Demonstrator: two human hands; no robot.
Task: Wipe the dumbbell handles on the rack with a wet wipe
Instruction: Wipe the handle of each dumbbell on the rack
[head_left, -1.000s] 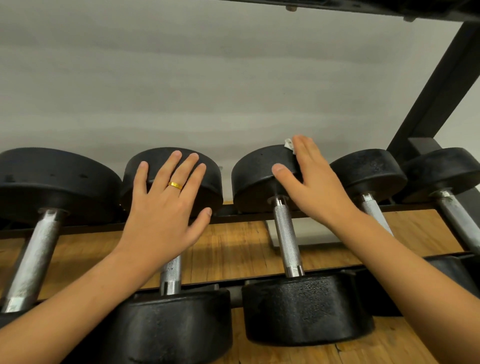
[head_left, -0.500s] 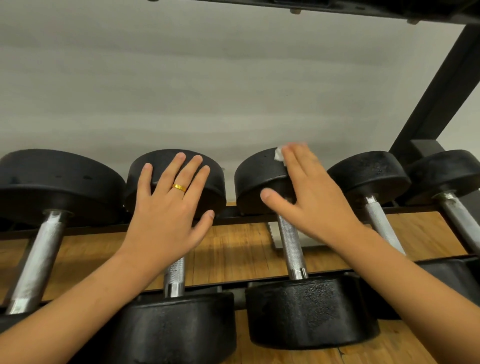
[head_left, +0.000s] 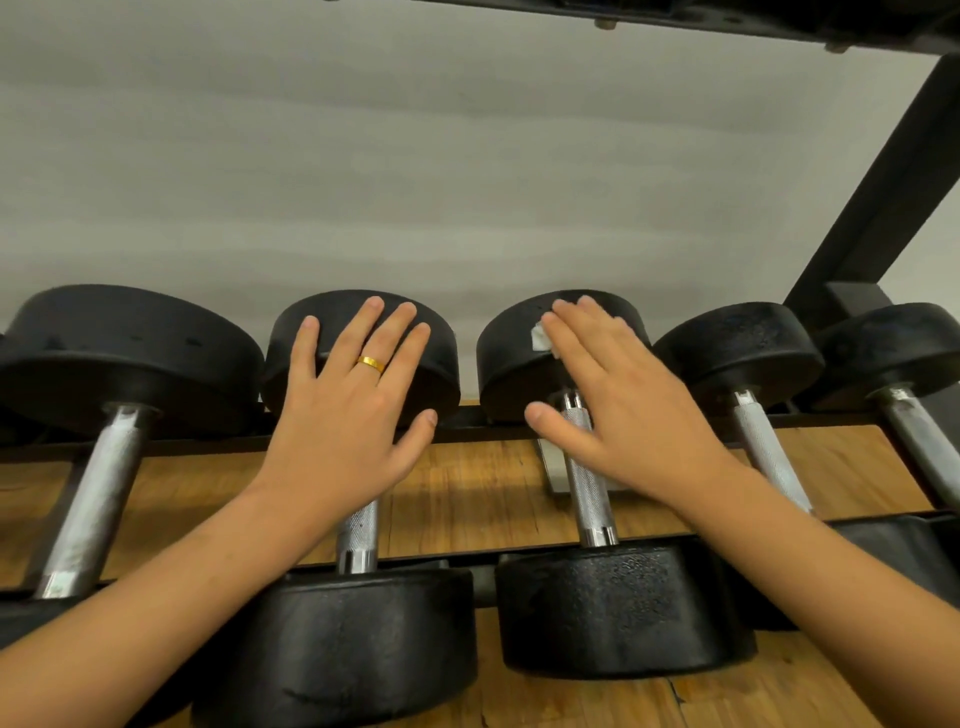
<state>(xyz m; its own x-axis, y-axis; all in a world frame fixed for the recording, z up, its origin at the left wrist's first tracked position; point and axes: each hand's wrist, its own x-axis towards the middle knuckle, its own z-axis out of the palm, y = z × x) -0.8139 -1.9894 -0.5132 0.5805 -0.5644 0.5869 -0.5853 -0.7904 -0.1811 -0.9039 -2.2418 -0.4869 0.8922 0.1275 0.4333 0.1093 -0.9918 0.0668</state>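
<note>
As it lies, handle (head_left: 587, 483) runs front-to-back

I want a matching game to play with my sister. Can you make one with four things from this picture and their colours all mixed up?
Things:
1. ring
2. wet wipe
3. dumbbell handle
4. dumbbell head

Colours:
A. silver
B. black
C. gold
D. white

Pairs: 1-C, 2-D, 3-A, 4-B
</note>
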